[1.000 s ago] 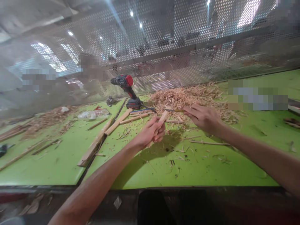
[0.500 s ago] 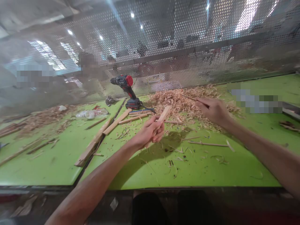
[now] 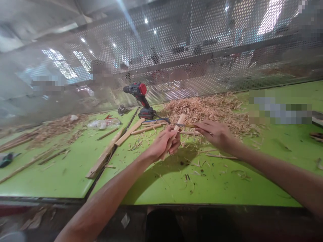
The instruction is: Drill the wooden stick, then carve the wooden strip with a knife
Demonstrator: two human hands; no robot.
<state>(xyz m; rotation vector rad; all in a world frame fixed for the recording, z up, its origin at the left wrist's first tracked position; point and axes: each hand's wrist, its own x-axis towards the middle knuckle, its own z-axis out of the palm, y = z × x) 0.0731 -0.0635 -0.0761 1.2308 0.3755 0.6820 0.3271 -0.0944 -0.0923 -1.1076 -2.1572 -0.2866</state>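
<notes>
My left hand point(image 3: 168, 143) is closed around a pale strip of wood point(image 3: 181, 120), whose upper end sticks up past the fingers. From the right, my right hand point(image 3: 214, 132) grips the handle of a thin knife-like tool point(image 3: 188, 125). The tool's blade lies across the wood just above my left fingers. Behind both hands is a heap of curled wood shavings point(image 3: 202, 109). Thin sticks and loose shavings lie on the green table point(image 3: 222, 188) below the hands.
A black and red cordless drill point(image 3: 143, 101) stands upright behind my left hand. Longer wood pieces point(image 3: 106, 154) lie along the table seam at left, near a clear plastic bottle point(image 3: 103, 123). A perforated metal screen point(image 3: 171, 60) rises behind the table.
My right hand has come left and down, bringing the tool's blade onto the wood strip. My left hand still holds the strip. The view has shifted slightly.
</notes>
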